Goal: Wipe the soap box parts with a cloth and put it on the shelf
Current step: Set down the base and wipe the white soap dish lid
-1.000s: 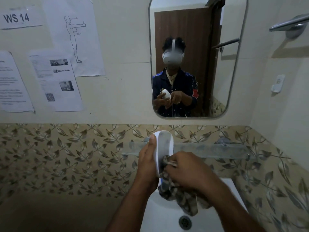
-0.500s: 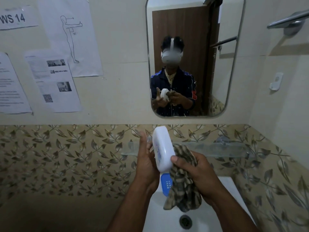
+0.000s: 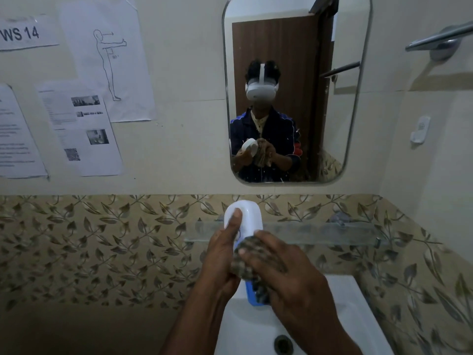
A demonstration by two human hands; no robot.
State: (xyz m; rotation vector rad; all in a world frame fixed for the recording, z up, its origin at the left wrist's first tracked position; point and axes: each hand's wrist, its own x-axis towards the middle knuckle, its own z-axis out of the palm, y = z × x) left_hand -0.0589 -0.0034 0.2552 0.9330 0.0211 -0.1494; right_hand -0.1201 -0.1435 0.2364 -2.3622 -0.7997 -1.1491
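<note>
You're gripping the soap box (image 3: 243, 218) upright in your left hand (image 3: 223, 249) so your right hand (image 3: 279, 267), clutching the cloth (image 3: 249, 254), is rubbing its face.

Dim, even indoor light, darkest in the corner below and left of the mirror (image 3: 297, 88), a soft shadow cast under the towel bar (image 3: 435, 39) right of it, straight lines bowed by wide-angle distortion at the edges, the papers (image 3: 84, 134) left of it slightly blurred
</note>
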